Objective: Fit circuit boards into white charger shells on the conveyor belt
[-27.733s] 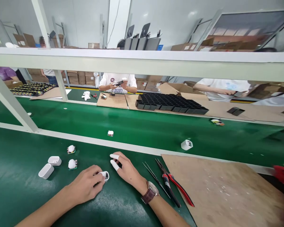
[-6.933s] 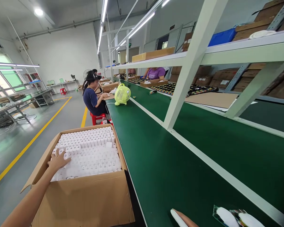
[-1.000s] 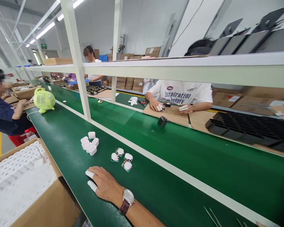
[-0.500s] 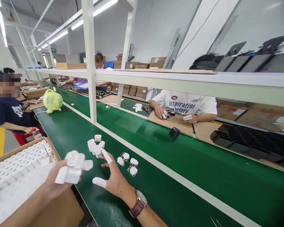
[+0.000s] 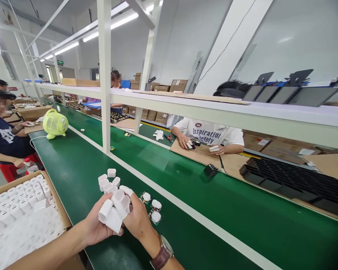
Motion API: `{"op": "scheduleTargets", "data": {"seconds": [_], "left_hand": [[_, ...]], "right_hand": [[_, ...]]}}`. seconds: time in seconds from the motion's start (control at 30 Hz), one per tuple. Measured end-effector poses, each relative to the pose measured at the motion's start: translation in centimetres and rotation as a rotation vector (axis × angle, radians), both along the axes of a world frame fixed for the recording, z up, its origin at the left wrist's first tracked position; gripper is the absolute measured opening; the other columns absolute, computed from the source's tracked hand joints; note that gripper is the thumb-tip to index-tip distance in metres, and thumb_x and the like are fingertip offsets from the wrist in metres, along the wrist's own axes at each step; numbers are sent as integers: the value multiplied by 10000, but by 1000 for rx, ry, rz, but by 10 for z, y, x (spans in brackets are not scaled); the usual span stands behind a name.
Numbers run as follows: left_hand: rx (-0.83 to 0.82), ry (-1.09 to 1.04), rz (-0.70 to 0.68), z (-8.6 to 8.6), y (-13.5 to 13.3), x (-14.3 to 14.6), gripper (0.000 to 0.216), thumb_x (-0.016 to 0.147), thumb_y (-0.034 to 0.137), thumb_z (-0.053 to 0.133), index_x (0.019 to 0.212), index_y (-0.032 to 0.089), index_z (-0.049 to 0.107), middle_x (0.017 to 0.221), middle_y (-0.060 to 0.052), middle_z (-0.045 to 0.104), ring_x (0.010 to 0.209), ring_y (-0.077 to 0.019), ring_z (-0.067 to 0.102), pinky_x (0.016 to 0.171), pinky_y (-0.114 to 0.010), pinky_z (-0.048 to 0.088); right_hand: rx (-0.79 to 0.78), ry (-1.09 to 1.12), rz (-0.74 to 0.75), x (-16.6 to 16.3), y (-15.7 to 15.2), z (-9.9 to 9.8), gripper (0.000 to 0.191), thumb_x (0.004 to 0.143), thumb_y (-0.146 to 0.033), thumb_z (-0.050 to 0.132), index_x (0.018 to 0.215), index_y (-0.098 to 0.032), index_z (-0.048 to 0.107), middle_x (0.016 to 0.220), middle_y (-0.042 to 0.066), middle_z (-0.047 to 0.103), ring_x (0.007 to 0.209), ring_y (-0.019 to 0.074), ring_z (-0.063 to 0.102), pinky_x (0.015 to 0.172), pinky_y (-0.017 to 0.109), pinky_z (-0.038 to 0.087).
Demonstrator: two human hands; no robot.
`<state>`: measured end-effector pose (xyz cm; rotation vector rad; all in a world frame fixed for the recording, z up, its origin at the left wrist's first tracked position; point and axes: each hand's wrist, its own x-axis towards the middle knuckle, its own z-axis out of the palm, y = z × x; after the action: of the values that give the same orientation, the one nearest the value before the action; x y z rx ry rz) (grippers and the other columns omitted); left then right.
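My left hand (image 5: 93, 222) is closed around several hollow white plastic charger housings (image 5: 113, 220), held just above the green belt. My right hand (image 5: 140, 218), with white finger cots on its fingers and a watch at the wrist, grips the same bunch from the other side. Just beyond my hands, more white housings (image 5: 111, 173) stand close together on the belt, the nearest partly hidden. Right of my right hand lie several small circuit boards (image 5: 156, 216) with round white tops.
To the left, a cardboard box (image 5: 56, 198) holds rows of white chargers (image 5: 24, 204). A green fan (image 5: 55, 124) stands on the belt's left edge. A white post (image 5: 105, 82) and shelf rise ahead. Across the belt, a person (image 5: 208, 135) works near black trays (image 5: 293, 187).
My left hand has brought the housings rightward and down to my right hand. The right hand, spread open before, has closed on the bunch. The view has shifted slightly.
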<state>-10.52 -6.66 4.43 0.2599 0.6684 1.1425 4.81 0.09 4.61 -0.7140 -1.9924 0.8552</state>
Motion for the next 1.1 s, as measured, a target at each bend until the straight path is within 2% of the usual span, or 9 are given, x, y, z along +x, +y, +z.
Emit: {"op": "scheduleTargets", "data": {"seconds": [0.17, 0.33, 0.53, 0.63, 0.73, 0.83, 0.9, 1.0, 1.1], "left_hand": [[-51, 55, 74, 4, -4, -13, 485, 996, 613, 596, 1104, 153, 702, 879, -108, 745, 749, -276, 740, 637, -368, 579], [-29, 14, 170, 16, -14, -52, 648, 1001, 608, 616, 1492, 192, 538, 1284, -181, 712, 834, -266, 761, 755, -445, 640], [40, 112, 460, 21, -5, -102, 615, 1082, 419, 534, 1612, 142, 389, 1460, -266, 615, 1251, -401, 698, 1050, -677, 567], [35, 172, 506, 20, 1, -119, 580, 1056, 265, 551, 1599, 128, 402, 1474, -258, 611, 1325, -421, 645, 1011, -670, 600], [20, 246, 464, 21, 3, -132, 546, 1007, 223, 596, 1533, 119, 492, 1487, -243, 609, 1339, -426, 632, 808, -502, 712], [50, 321, 371, 22, 10, -130, 522, 957, 214, 652, 1464, 126, 564, 1490, -242, 610, 1197, -400, 724, 560, -317, 671], [125, 363, 283, 23, 18, -118, 511, 925, 247, 707, 1413, 132, 609, 1463, -243, 629, 912, -308, 795, 488, -262, 598], [268, 466, 134, 26, 33, -96, 553, 861, 336, 805, 1352, 146, 640, 1315, -196, 715, 529, -113, 659, 446, -220, 507], [299, 668, 90, 33, 43, -89, 605, 828, 442, 856, 1324, 194, 614, 1066, -79, 751, 476, -82, 582, 466, -226, 506]], "right_hand": [[-102, 8, 37, -17, 21, -9, 340, 1002, -432, 580, 1242, -207, 667, 1098, 90, 785, 931, 239, 743, 811, 344, 606], [74, -388, -227, -17, 66, 3, 345, 1034, -437, 505, 1267, -223, 643, 1148, 89, 758, 1043, 255, 715, 871, 337, 540], [89, -600, -250, -33, 111, 1, 90, 911, -243, 649, 974, -200, 695, 1053, 123, 742, 1090, 295, 665, 844, 326, 490], [78, -591, -241, -30, 124, -1, 160, 878, -175, 654, 1030, -172, 705, 1083, 141, 734, 1082, 308, 659, 908, 373, 494], [71, -514, -274, -15, 131, 8, 316, 955, -162, 547, 1247, -125, 662, 1281, 191, 672, 1194, 322, 618, 1013, 440, 475], [37, -424, -224, -9, 116, 20, 383, 1061, -240, 428, 1403, -175, 587, 1310, 132, 679, 1142, 247, 660, 957, 383, 534], [-19, -369, -37, -17, 95, 23, 400, 1066, -347, 500, 1445, -242, 572, 1211, 67, 729, 1011, 202, 706, 863, 333, 576], [-138, -258, 229, -39, 66, 17, 561, 911, -400, 756, 1434, -282, 589, 1187, 51, 733, 968, 214, 712, 858, 364, 596], [-274, -51, 206, -50, 60, 7, 528, 851, -301, 775, 1349, -240, 614, 1104, 50, 743, 952, 220, 721, 900, 407, 605]]}}
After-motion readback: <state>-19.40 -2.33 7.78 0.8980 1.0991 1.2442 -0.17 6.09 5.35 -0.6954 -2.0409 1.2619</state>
